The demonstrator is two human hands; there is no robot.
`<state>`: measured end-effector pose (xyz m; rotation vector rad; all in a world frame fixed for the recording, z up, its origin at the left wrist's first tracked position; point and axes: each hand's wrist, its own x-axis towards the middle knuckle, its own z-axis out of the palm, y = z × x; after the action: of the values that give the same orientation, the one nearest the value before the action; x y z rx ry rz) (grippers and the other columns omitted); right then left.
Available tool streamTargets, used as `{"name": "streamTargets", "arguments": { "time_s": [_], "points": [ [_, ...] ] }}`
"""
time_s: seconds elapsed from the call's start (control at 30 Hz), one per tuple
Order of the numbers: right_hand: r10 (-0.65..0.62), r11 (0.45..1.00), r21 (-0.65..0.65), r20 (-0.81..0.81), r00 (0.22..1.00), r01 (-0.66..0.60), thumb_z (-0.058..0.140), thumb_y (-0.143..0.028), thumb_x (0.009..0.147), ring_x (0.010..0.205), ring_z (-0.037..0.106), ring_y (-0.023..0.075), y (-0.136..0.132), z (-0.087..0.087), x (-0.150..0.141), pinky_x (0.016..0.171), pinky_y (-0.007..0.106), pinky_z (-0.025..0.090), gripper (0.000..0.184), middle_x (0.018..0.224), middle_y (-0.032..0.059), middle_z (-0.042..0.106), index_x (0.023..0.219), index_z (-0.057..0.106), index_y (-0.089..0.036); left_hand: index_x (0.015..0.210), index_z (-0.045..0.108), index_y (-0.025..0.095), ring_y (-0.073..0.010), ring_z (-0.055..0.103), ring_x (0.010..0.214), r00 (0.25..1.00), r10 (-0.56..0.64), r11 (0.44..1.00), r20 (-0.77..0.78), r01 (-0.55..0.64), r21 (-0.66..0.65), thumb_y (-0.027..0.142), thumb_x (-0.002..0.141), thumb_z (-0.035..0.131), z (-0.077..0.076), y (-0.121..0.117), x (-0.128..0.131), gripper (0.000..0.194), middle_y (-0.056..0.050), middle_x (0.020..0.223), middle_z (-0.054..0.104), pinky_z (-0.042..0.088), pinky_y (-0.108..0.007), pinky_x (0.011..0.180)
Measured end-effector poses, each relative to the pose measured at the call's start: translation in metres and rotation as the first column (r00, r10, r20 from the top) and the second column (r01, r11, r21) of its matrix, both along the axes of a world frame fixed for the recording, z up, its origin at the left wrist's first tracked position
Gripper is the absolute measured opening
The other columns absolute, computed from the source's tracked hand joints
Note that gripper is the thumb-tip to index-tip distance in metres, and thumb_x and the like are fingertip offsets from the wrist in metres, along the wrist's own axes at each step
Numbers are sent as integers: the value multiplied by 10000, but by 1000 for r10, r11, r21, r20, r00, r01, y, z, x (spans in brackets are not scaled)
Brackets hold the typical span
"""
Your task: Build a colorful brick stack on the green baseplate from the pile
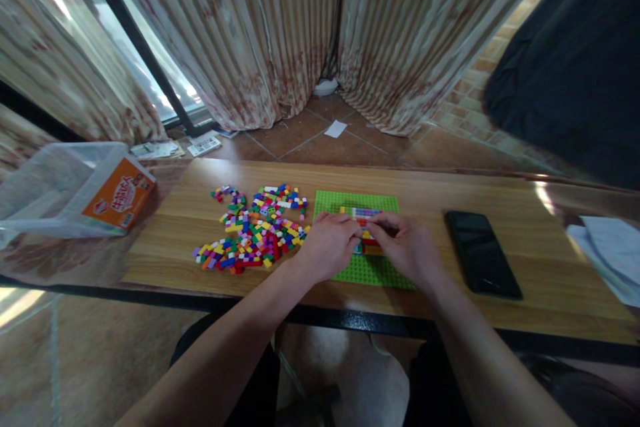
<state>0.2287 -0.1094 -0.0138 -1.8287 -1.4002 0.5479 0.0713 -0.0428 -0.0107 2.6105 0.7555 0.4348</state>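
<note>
1. the left hand (330,243) has its fingers bent and drawn together over the small brick build (367,212); the right hand (413,250) meets it from the other side, thumb and fingertips nearly closed. i cannot tell whether a loose brick is pinched in either.
2. under the 2 hands, the build sits on the green baseplate (377,273), with rows in several colours showing between and just beyond the fingers.
3. the step in hand looks like close fingertip work on those rows. my judgement: a move here calls for fine alignment with the studs and light, even pressure, with the baseplate kept steady.
4. the fingers cover part of the build, so its near left portion is hard to read.
5. left of the grip, the loose brick pile (257,230) spreads over the table (170,240), its nearest pieces just beside the left hand.
6. right of the grip, apart from the right hand, lies a dark phone (483,253); farther right are papers (615,250).
7. far left is a clear plastic box (65,207) with an orange label (120,197). neither blocks the hands.
</note>
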Motion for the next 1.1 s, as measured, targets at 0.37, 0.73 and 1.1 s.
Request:
{"name": "streamTargets", "arguments": {
  "time_s": [0.37,0.73,1.1],
  "points": [
    [64,983,-180,104,992,-44,600,-307,776,608,591,142,-1,0,2,607,272,407,156,704,-3,691,833,711,-214,834,651,168,-186,585,862,1000,3,1000,1,-3,11,205,908,459,-2,2,2,209,-37,849,653,398,-326,811],
    [52,982,-190,158,986,-21,590,-266,767,607,576,143,-1,2,-2,582,257,378,143,669,-2,670,827,707,-209,817,649,167,-170,580,834,999,1,1000,35,-1,12,192,904,467,-4,1,3,204,-25,830,654,394,-316,811],
    [119,987,-130,189,975,-96,545,-214,797,665,616,152,-5,2,-4,641,268,407,158,740,8,711,808,703,-209,783,649,173,-168,576,793,998,28,999,54,-27,-23,179,866,505,-5,2,5,166,-22,790,643,406,-318,801]
  ]
}}
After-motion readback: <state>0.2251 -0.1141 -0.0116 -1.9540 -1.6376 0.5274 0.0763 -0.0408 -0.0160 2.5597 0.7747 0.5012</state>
